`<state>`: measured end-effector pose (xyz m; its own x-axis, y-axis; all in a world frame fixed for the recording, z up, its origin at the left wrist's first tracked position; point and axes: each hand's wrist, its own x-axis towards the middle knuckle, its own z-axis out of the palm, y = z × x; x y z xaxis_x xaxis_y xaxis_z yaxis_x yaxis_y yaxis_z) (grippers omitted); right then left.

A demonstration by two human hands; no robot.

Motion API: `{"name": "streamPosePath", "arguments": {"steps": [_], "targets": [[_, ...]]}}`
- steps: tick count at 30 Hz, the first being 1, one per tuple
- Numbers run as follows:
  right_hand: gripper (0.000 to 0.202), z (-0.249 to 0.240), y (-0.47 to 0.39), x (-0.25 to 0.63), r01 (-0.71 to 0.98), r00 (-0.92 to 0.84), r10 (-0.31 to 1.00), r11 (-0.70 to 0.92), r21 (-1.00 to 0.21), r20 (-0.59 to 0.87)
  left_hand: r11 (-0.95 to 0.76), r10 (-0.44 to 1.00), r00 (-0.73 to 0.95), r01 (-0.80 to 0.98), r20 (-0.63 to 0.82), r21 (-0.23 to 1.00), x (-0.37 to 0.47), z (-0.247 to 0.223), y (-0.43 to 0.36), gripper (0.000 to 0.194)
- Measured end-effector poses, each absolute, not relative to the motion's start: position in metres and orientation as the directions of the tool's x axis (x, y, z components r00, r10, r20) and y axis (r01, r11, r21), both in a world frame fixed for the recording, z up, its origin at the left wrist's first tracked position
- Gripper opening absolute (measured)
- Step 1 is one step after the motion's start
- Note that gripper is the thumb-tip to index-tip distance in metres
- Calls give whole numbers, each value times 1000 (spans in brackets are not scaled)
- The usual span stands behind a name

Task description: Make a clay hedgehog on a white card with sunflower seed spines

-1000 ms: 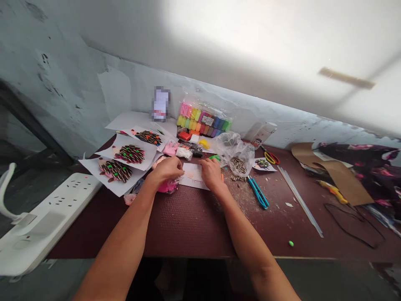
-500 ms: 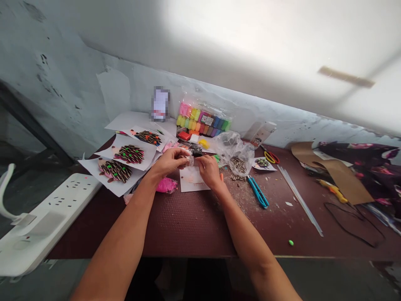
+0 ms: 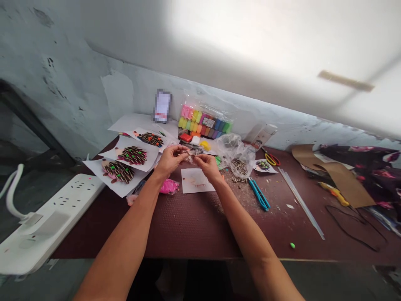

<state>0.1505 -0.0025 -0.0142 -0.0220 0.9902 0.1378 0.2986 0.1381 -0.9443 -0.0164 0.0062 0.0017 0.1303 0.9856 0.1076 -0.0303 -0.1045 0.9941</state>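
Observation:
Close together above the table, my left hand (image 3: pixel 171 161) and my right hand (image 3: pixel 208 165) both pinch a small crinkled clear plastic wrapper (image 3: pixel 190 156). What the wrapper contains is too small to make out. Just below lies a white card (image 3: pixel 197 184) with a faint animal outline in pinkish brown. A bright pink packet (image 3: pixel 169 186) rests beside my left wrist. Right of my right hand, a clear plastic bag (image 3: pixel 250 155) holds striped seeds (image 3: pixel 239 166), with several more loose in front of it.
Seed-covered hedgehog cards (image 3: pixel 131 155) lie at left by a white power strip (image 3: pixel 73 196). Behind stand a pack of coloured clay (image 3: pixel 206 121) and a phone (image 3: pixel 163 106). Blue cutter (image 3: pixel 259 194), scissors (image 3: pixel 272 159), clear glue sticks (image 3: pixel 302 205) and a yellow glue gun (image 3: pixel 336 193) are at right.
A black piece seen between my hands earlier no longer shows there. My hands now pinch the clear wrapper, and my right hand has shifted, uncovering more of the white card.

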Motion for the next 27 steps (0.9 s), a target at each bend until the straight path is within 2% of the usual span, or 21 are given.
{"name": "streamPosePath", "arguments": {"steps": [3,6,9,11,14,16,20,23,27], "targets": [[21,-13,12,151,429,55,988,109,-897,147,-117,992,51,16,116,993,-17,1,7,42],[22,-11,19,143,556,70,991,60,-829,118,-171,983,-26,223,181,960,-19,2,7,38],[24,-9,17,133,700,6,995,68,-710,102,-273,923,-91,528,374,804,-19,1,5,32],[23,-8,14,128,779,2,994,69,-623,113,-328,888,-29,659,458,677,-16,-2,4,31],[23,-6,13,126,851,-22,988,98,-515,153,-432,889,211,681,407,591,-11,-10,3,36],[26,-4,15,131,883,-33,978,125,-452,207,-456,886,311,721,344,522,-8,-17,3,38],[35,0,18,148,955,85,965,-8,-297,247,-473,877,372,776,303,418,-7,-27,3,41],[39,0,19,154,987,38,987,-12,-161,156,-507,858,426,794,288,335,-8,-28,1,45],[32,-3,20,151,997,-15,991,25,-72,135,-497,860,416,814,295,299,-8,-25,-2,41]]}}
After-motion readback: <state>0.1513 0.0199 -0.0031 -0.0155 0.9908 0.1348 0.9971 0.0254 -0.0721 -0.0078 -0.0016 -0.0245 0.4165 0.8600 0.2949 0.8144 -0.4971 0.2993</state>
